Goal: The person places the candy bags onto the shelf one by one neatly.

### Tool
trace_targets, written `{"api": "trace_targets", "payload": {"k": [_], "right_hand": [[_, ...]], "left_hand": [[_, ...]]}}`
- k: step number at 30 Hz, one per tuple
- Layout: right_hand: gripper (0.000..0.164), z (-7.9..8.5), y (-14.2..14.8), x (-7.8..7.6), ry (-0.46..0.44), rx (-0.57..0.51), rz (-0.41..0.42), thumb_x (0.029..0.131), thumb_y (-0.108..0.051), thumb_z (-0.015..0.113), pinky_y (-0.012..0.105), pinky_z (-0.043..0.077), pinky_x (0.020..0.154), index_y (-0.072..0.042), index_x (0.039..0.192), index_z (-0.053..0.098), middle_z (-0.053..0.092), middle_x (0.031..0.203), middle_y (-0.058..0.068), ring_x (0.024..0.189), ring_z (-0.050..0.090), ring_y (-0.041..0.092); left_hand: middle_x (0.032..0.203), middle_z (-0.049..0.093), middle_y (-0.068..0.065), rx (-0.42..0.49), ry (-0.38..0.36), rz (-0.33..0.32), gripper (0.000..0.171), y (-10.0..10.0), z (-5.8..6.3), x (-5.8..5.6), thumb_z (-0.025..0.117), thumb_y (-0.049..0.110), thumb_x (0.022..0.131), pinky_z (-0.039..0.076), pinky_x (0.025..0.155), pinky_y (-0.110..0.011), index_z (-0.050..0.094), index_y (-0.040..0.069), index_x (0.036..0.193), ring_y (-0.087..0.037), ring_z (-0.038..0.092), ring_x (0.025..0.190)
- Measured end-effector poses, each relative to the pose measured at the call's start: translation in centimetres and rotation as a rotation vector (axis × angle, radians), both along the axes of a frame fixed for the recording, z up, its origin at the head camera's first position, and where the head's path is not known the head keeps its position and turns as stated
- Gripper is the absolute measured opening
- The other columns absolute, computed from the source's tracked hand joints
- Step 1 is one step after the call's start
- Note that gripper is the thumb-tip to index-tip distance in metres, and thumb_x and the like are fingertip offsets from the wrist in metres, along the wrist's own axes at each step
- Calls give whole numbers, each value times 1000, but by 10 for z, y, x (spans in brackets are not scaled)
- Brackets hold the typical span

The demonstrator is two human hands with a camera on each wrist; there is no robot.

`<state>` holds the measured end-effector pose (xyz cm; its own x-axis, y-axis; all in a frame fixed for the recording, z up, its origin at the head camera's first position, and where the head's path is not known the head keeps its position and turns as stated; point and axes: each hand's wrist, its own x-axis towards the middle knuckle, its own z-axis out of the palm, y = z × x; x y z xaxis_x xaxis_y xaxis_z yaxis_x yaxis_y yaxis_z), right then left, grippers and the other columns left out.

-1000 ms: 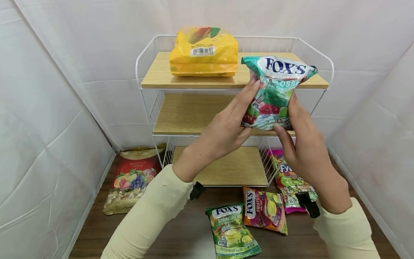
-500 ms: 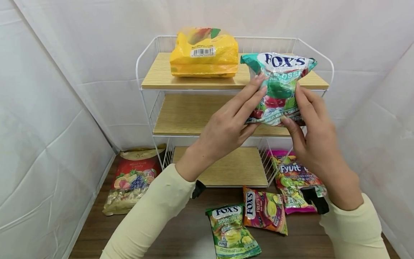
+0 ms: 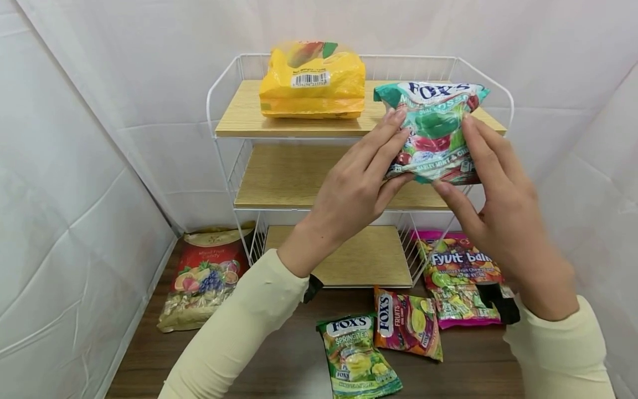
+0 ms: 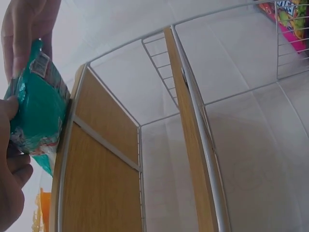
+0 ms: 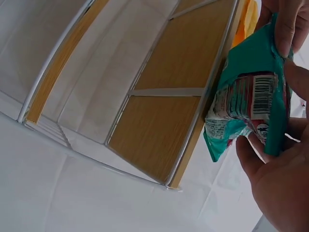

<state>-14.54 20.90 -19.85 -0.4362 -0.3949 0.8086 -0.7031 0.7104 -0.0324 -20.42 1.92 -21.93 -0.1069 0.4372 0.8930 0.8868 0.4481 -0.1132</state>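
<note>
Both hands hold a teal Fox's candy bag by its two sides, at the front right of the top shelf. My left hand grips the bag's left side, thumb under its lower edge. On the other side my right hand pinches it, thumb at the bottom edge and fingers along the side. In the right wrist view the bag's barcoded underside shows close to the shelf's front edge; whether it touches the board I cannot tell. To its left a yellow bag with a mango picture sits on the same shelf.
Below are a middle shelf and a bottom shelf in the white wire rack. On the dark table lie a red mixed fruit candy bag, a green Fox's bag, an orange-purple Fox's bag and a Fyuit balls bag.
The teal bag has shifted slightly right and its top has tipped back, away from the camera. Both hands moved with it; the right forearm swung right, uncovering more of the Fyuit balls bag.
</note>
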Motion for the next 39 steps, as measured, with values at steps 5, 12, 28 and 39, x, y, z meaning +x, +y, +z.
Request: {"api": "trace_targets", "payload": {"k": [5, 12, 28, 39], "right_hand": [[72, 6, -2, 3, -2, 28, 5, 76, -4, 67, 18, 30, 96, 2, 137, 29, 26, 142, 12, 126, 30, 26], [84, 7, 0, -4, 38, 14, -29, 63, 8, 73, 24, 31, 98, -1, 137, 33, 31, 140, 8, 126, 32, 23], [75, 13, 10, -17, 42, -18, -6, 65, 9, 72, 20, 36, 93, -4, 132, 43, 42, 134, 8, 117, 44, 24], [58, 17, 13, -26, 22, -30, -12, 78, -9, 67, 27, 37, 94, -6, 132, 44, 44, 133, 6, 118, 43, 23]], "left_hand": [[132, 39, -22, 11, 3, 15, 50, 3, 1, -2, 57, 24, 88, 21, 105, -29, 46, -10, 122, -24, 26, 129], [133, 38, -22, 31, -51, 11, 48, 5, 1, -5, 56, 21, 89, 19, 105, -27, 44, -10, 123, -24, 25, 130], [132, 39, -22, 49, -15, 24, 49, 9, 4, -4, 53, 23, 90, 20, 104, -25, 41, -9, 126, -21, 26, 129], [130, 43, -18, 66, 50, 93, 40, 10, 10, -5, 49, 19, 92, 20, 104, -25, 47, -5, 124, -20, 29, 128]]}}
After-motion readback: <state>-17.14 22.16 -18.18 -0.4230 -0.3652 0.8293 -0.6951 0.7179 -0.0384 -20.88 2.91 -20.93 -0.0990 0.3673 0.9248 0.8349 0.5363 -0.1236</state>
